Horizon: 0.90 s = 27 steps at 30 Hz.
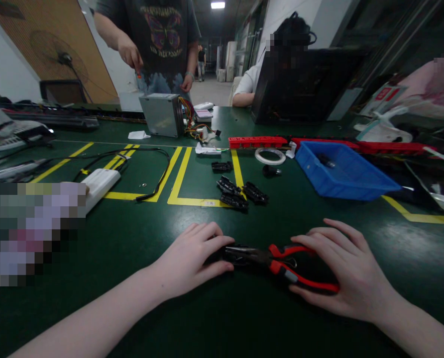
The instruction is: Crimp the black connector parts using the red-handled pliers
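My right hand (347, 271) is closed around the spread red-and-black handles of long-nose pliers (277, 259). Their dark jaws point left and lie against a small black plastic part (237, 254). That part is pinched between the thumb and fingers of my left hand (197, 251), which hide its left end. Beyond my hands, several similar black plastic parts (229, 185) lie in a loose group on the green table (140, 219).
A blue bin (347, 171) stands at the right, near a white ring (270, 156) and a red strip (257, 142). Farther back is a power supply unit (161, 115) with loose wires. A white power strip (101, 186) lies left. Other people stand or sit across the table.
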Available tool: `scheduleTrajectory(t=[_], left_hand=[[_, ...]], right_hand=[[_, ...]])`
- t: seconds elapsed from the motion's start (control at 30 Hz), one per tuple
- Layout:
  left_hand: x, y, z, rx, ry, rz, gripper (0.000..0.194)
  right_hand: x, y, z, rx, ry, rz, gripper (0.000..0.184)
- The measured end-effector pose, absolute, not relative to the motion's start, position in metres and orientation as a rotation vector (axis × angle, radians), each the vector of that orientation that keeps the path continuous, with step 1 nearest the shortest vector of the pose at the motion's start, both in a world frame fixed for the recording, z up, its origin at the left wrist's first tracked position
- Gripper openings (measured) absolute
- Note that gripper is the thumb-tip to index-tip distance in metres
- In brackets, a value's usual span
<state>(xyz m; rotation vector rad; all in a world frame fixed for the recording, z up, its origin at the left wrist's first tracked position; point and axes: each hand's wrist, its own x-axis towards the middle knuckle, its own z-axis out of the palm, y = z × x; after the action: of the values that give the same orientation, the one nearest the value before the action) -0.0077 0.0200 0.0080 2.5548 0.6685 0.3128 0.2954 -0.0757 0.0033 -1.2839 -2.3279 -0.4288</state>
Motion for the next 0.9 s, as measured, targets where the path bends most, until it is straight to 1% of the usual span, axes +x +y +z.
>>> scheduleTrajectory(t=[0.33,0.47,0.67,0.9], left_hand=[[-0.0073,0.018,0.0111,2.54,0.681,0.322,0.029],[-0.0074,0.0188,0.0105,2.543,0.665,0.317,0.033],[-0.0078,0.0204,0.008,2.532,0.657,0.328,0.034],[-0.0079,0.0201,0.0081,2.535,0.654,0.33,0.036]], right_hand=[[0.2995,-0.075,0.0013,-1.281,-2.338,-0.464,0.057],[0.2986,-0.0751,0.0009,-1.286,-2.327,-0.415,0.055],[0.2955,-0.0756,0.0007,-1.304,-2.29,-0.388,0.054],[0.2936,-0.077,0.0045,-1.286,-2.324,-0.431,0.054]])
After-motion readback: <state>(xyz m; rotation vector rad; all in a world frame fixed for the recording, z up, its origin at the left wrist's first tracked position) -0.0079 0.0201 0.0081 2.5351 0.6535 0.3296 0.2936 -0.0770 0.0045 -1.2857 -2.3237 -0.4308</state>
